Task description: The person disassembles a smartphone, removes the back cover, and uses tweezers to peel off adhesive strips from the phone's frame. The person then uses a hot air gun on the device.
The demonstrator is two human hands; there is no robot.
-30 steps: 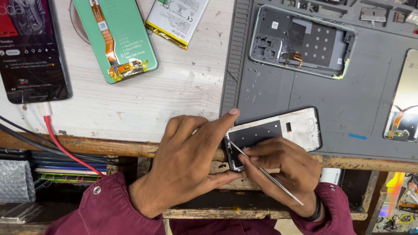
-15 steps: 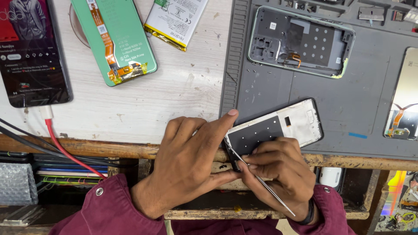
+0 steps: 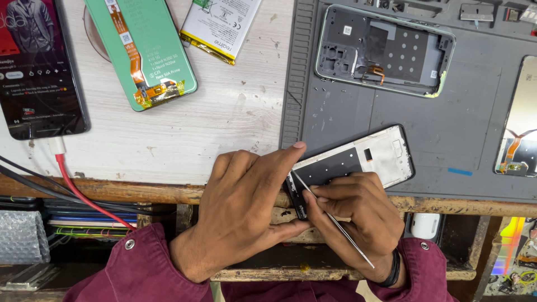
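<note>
Left hand (image 3: 240, 212) grips the black-and-white phone frame (image 3: 358, 162); right hand (image 3: 358, 215), at three o'clock, pinches thin metal tweezers (image 3: 335, 221).

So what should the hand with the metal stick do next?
Probably ease the pick along the frame's near edge. The right hand has its tip at that corner, while the left hand steadies the end.

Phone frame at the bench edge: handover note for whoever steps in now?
Left hand steadies the phone frame at its near end, on the grey mat at the bench edge.
Right hand holds thin tweezers, tip at the frame's near corner.
Done: frame is stripped, with no screen or board in it.
Left: work at that corner; what the tip touches is hidden.
</note>
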